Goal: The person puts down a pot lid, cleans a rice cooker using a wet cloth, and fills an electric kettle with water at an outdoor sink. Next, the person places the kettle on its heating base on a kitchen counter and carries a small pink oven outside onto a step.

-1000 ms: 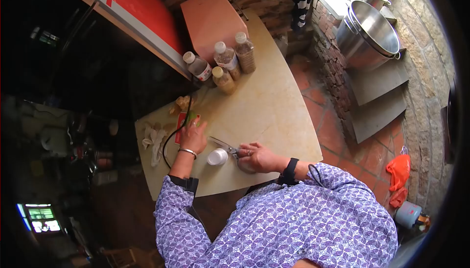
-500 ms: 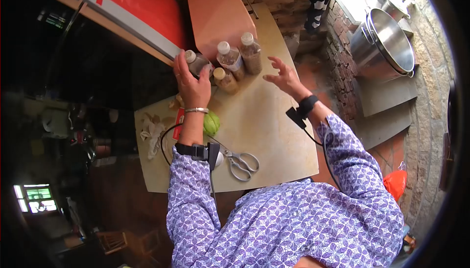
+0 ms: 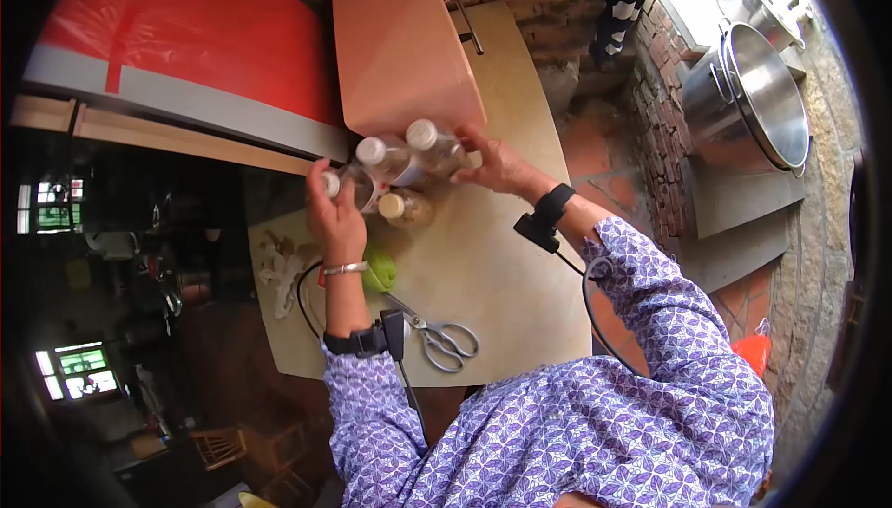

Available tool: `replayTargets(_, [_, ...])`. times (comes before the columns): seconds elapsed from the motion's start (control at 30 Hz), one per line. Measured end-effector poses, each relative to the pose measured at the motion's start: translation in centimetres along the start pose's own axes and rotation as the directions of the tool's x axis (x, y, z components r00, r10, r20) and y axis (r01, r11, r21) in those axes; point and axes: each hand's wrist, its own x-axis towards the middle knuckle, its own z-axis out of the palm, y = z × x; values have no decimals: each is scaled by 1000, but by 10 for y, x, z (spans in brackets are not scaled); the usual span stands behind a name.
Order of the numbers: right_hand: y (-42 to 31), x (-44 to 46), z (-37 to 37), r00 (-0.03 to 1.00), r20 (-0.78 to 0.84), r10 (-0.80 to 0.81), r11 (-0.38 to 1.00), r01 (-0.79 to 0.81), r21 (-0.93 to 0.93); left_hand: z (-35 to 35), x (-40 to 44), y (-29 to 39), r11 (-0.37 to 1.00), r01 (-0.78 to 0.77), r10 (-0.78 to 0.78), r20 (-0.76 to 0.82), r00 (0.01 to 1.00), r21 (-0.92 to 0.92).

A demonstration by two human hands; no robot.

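My left hand (image 3: 336, 220) is wrapped round the leftmost clear bottle (image 3: 359, 187) with a white cap. On the right of the group, my right hand (image 3: 497, 166) grips the tall bottle (image 3: 439, 151) with dark contents. Between them stand another white-capped bottle (image 3: 390, 161) and a small yellow-capped bottle (image 3: 406, 208), all close together. Nearer to me lie a green vegetable (image 3: 379, 272), partly behind my left wrist, and open-handled scissors (image 3: 437, 338). A white jar is mostly hidden by the left wrist strap.
Behind the bottles stands a pink box (image 3: 404, 53) on the pale table (image 3: 520, 267). Crumpled whitish scraps (image 3: 277, 271) lie at the table's left edge. A red-topped cabinet (image 3: 204, 34) is at the upper left. Metal pots (image 3: 762, 95) stand at the right by the brick wall.
Both hands have left the scissors and vegetable area and reached forward to the bottles. The bottles now stand closer together, and the hands have closed in from both sides.
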Motion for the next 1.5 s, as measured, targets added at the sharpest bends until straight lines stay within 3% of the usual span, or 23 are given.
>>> replayTargets(0.2, [-18,-6,64,998,54,-21,1000,21,11,-42,-33,20,981,191,-187,-94,978,28])
replayTargets(0.3, [-29,-6,86,999,20,-46,999,46,-13,-51,-45,29,964,210,-188,-136,973,164])
replayTargets(0.43, [-27,-11,93,986,136,-98,994,89,67,-51,-53,24,954,273,-241,-227,944,124])
replayTargets(0.5, [-19,-16,82,981,125,-147,983,131,130,-48,-55,20,959,271,-246,-231,941,80])
replayTargets(0.57, [1,-18,61,993,121,-17,997,7,81,-45,-58,19,973,192,-157,-244,957,128])
replayTargets(0.63, [17,-10,23,951,-33,307,813,-245,528,-43,-62,23,978,185,-155,-251,955,97])
replayTargets(0.7, [29,13,-30,888,-209,411,742,-192,642,-42,-68,23,971,238,-228,-286,931,1])
replayTargets(0.77, [17,42,-78,873,-375,312,793,-22,609,-43,-73,19,974,226,-215,-304,928,1])
replayTargets(0.83, [-9,70,-100,866,-410,288,786,31,618,-49,-80,19,973,228,-206,-333,920,25])
replayTargets(0.97, [-16,113,-106,919,-261,297,770,-69,634,-67,-82,4,934,230,-333,-435,837,-272])
replayTargets(1.03, [-14,125,-108,938,-202,281,730,-72,680,-79,-89,-58,924,293,-370,-386,845,-245])
replayTargets(1.1, [-6,134,-109,955,-180,234,663,-21,749,-87,-90,-93,809,573,-585,-98,805,-131])
replayTargets(1.13, [-7,137,-108,957,-155,247,638,-40,769,-88,-88,-107,806,577,-590,-110,800,-131])
replayTargets(1.2, [-12,137,-103,946,-181,269,677,-52,734,-82,-83,-130,832,416,-472,72,879,367])
replayTargets(1.33, [-1,127,-114,931,-203,303,723,-86,685,-73,-80,-169,862,254,-377,219,900,439])
replayTargets(1.4, [-5,105,-125,940,-157,302,713,-114,691,-68,-81,-188,773,43,-277,276,921,633])
replayTargets(1.5, [-28,70,-130,959,-41,280,661,-161,733,-62,-72,-161,789,29,-275,309,910,614])
